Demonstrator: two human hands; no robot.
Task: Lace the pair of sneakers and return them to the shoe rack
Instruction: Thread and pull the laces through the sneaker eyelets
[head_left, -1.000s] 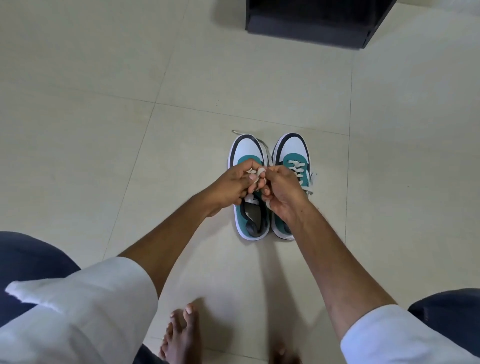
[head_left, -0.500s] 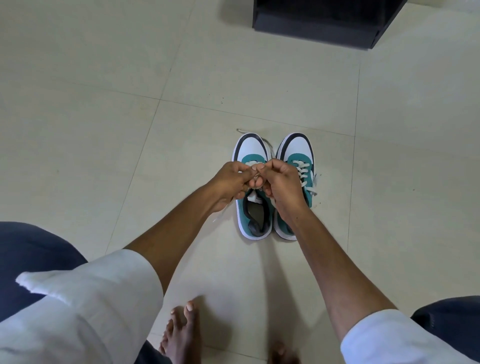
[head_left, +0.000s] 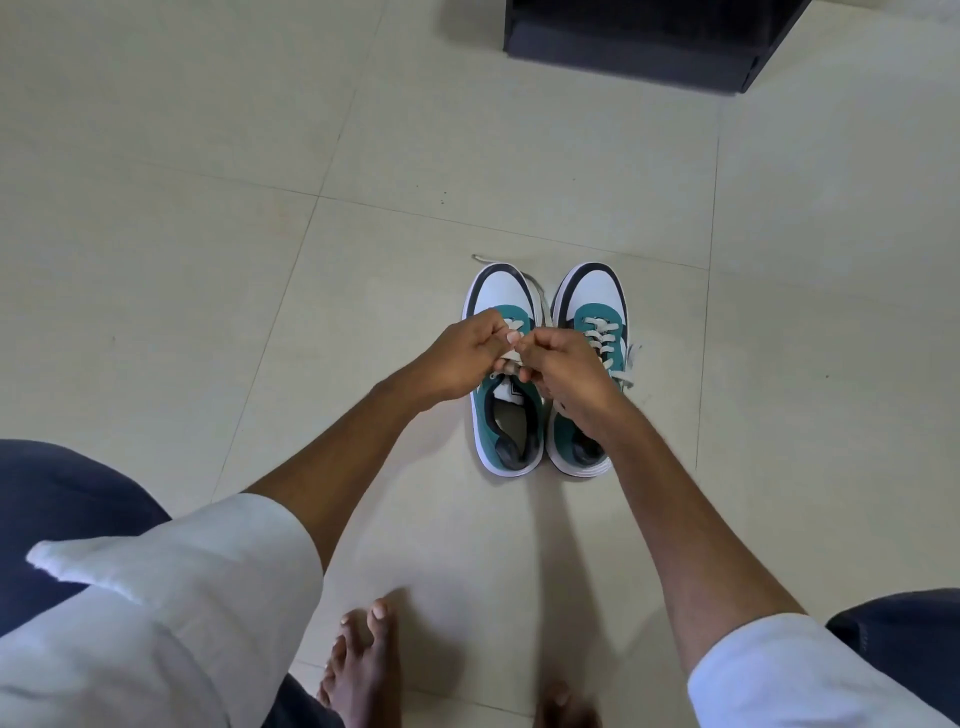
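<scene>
Two white and teal sneakers stand side by side on the tiled floor, toes pointing away from me. Over the left sneaker both hands meet. My left hand pinches the white lace at the eyelets, and my right hand grips the same lace beside it. A loose end of that lace trails on the floor past the toe. The right sneaker shows crossed white laces, and my right wrist hides part of it.
A dark shoe rack stands at the top of the view, beyond the sneakers. My bare feet rest on the pale floor tiles near the bottom edge, between my knees.
Both hands stay together on the left sneaker's lace, their fingers shifting slightly. The view has drifted a little, so the rack sits more to the right.
</scene>
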